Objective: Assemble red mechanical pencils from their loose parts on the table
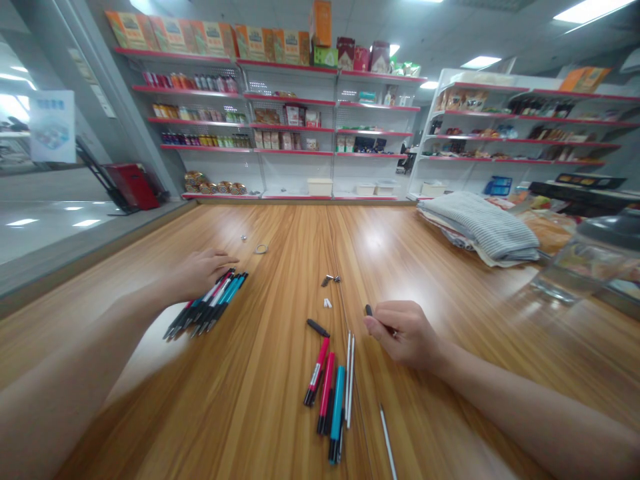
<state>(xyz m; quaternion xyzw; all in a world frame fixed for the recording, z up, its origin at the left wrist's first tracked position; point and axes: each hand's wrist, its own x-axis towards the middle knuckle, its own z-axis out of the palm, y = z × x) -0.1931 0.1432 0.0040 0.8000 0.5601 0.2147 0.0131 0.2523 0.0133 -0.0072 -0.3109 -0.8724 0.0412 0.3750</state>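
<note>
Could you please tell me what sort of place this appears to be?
It looks like a small shop or product showroom: white shelves with red edges hold boxed and bottled packaged goods, and a long wooden table stands in front of them.

**Glossy Plastic on Varnished Wood**

The wood-grained counter (pixel 260 373) had a smooth, glossy finish that caught the ceiling light. The pens (pixel 207 303) had shiny plastic barrels (the small fittings (pixel 330 280) nearby looked like bright metal), while the folded cloth (pixel 480 230) looked matt and softly woven.
</note>
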